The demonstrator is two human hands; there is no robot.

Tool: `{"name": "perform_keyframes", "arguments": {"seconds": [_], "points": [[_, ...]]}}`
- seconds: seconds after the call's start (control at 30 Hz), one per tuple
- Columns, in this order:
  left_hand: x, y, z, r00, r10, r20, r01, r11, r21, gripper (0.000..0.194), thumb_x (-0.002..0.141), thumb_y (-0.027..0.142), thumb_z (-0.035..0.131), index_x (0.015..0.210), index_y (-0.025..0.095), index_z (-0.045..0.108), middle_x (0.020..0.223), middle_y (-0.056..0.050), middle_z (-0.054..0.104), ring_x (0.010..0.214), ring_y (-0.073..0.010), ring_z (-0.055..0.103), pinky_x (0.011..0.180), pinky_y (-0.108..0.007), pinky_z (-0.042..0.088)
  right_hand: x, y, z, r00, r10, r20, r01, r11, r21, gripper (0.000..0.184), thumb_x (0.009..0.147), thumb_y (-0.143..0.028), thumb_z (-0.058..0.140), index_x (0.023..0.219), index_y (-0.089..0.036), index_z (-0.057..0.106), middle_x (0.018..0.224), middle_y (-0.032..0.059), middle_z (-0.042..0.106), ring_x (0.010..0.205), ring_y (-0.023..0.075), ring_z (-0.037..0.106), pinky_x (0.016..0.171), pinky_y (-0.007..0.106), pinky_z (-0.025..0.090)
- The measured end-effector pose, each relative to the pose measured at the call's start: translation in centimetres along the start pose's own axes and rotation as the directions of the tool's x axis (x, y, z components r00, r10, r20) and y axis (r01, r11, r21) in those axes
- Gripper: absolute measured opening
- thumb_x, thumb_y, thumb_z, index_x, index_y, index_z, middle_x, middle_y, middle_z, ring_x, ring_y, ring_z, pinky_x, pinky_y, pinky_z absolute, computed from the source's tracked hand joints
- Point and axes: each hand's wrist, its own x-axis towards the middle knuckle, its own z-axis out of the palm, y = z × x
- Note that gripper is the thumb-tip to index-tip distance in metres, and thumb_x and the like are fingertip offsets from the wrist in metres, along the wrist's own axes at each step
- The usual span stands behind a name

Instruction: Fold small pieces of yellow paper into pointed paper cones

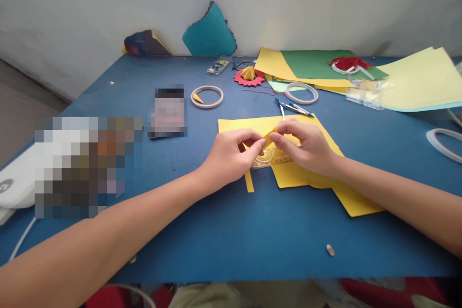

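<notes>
Both of my hands meet over the middle of the blue table [252, 236]. My left hand [231, 156] and my right hand [306, 147] pinch the two ends of a small folded piece of yellow paper [270, 135], fingers closed on it. Below them lie a clear ruler with a protractor [272, 158] and yellow paper sheets [306, 178]. A narrow yellow strip [249, 182] lies just under my left hand.
Two tape rings [207, 96] [301, 93], a compass or pens [294, 108], a red and yellow paper flower [249, 77], stacked coloured sheets [415, 77], a clear box [364, 91] and another tape ring [443, 144] lie around. Teal paper [211, 31] leans on the wall.
</notes>
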Motion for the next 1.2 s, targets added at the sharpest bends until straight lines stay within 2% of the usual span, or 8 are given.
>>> {"name": "perform_keyframes", "arguments": {"seconds": [0.27, 0.37, 0.53, 0.8, 0.93, 1.1, 1.2], "points": [[0.03, 0.13, -0.04, 0.989, -0.067, 0.129, 0.073, 0.997, -0.038, 0.018, 0.081, 0.023, 0.055, 0.069, 0.013, 0.063, 0.063, -0.002, 0.064, 0.056, -0.0099, 0.058, 0.051, -0.019, 0.045, -0.05, -0.16, 0.05, 0.999, -0.043, -0.002, 0.043, 0.998, 0.038, 0.013, 0.088, -0.023, 0.053, 0.075, -0.019, 0.053, 0.066, -0.0009, 0.060, 0.059, 0.0094, 0.052, 0.062, 0.027, 0.039], [0.00, 0.08, -0.04, 0.990, -0.063, 0.125, 0.072, 0.995, -0.070, 0.016, 0.082, 0.023, 0.055, 0.074, 0.013, 0.065, 0.068, -0.003, 0.067, 0.060, -0.0110, 0.062, 0.055, -0.019, 0.047, -0.05, -0.27, -0.12, 1.000, 0.009, 0.020, -0.010, 0.998, 0.059, 0.015, 0.089, -0.027, 0.053, 0.077, -0.018, 0.054, 0.067, -0.0003, 0.059, 0.060, 0.0094, 0.051, 0.061, 0.026, 0.038], [0.00, 0.12, 0.02, 0.989, -0.076, 0.128, 0.091, 0.989, -0.117, 0.016, 0.082, 0.023, 0.056, 0.077, 0.012, 0.066, 0.071, -0.004, 0.068, 0.063, -0.0109, 0.063, 0.058, -0.019, 0.049, 0.01, -0.27, -0.41, 0.985, 0.060, 0.162, -0.067, 0.997, 0.035, 0.026, 0.092, -0.031, 0.044, 0.071, -0.018, 0.052, 0.060, -0.0011, 0.049, 0.055, 0.0096, 0.044, 0.057, 0.026, 0.035], [0.02, 0.06, -0.04, 0.980, -0.101, 0.172, 0.121, 0.987, -0.109, 0.019, 0.082, 0.026, 0.054, 0.071, 0.014, 0.062, 0.066, -0.002, 0.064, 0.060, -0.0108, 0.059, 0.057, -0.021, 0.049, -0.09, -0.42, -0.21, 0.994, 0.017, 0.112, -0.024, 0.998, 0.059, 0.021, 0.090, -0.026, 0.048, 0.071, -0.018, 0.050, 0.060, -0.0023, 0.051, 0.054, 0.0082, 0.044, 0.057, 0.024, 0.035], [0.04, -0.11, -0.03, 0.984, -0.083, 0.156, 0.106, 0.984, -0.145, 0.017, 0.082, 0.027, 0.055, 0.075, 0.014, 0.064, 0.069, -0.003, 0.065, 0.062, -0.0116, 0.061, 0.058, -0.022, 0.050, -0.05, -0.46, -0.45, 0.984, 0.049, 0.169, -0.061, 0.996, 0.068, 0.026, 0.091, -0.031, 0.045, 0.069, -0.018, 0.048, 0.060, -0.0014, 0.049, 0.054, 0.0088, 0.043, 0.055, 0.025, 0.034], [0.09, -0.21, 0.01, 0.982, -0.078, 0.175, 0.104, 0.984, -0.142, 0.017, 0.082, 0.026, 0.054, 0.077, 0.014, 0.064, 0.070, -0.003, 0.067, 0.064, -0.0128, 0.062, 0.061, -0.024, 0.051, 0.10, -0.43, -0.55, 0.980, 0.035, 0.194, -0.055, 0.993, 0.100, 0.034, 0.092, -0.029, 0.043, 0.060, -0.019, 0.037, 0.053, -0.0038, 0.036, 0.053, 0.0092, 0.033, 0.054, 0.025, 0.030], [0.09, -0.19, 0.02, 0.981, -0.081, 0.178, 0.101, 0.989, -0.111, 0.018, 0.082, 0.026, 0.054, 0.076, 0.014, 0.064, 0.070, -0.004, 0.067, 0.063, -0.0130, 0.062, 0.061, -0.024, 0.052, 0.16, -0.46, -0.55, 0.980, 0.042, 0.196, -0.073, 0.985, 0.153, 0.035, 0.092, -0.026, 0.046, 0.059, -0.019, 0.036, 0.053, -0.0042, 0.034, 0.054, 0.0091, 0.033, 0.055, 0.024, 0.030]]}}
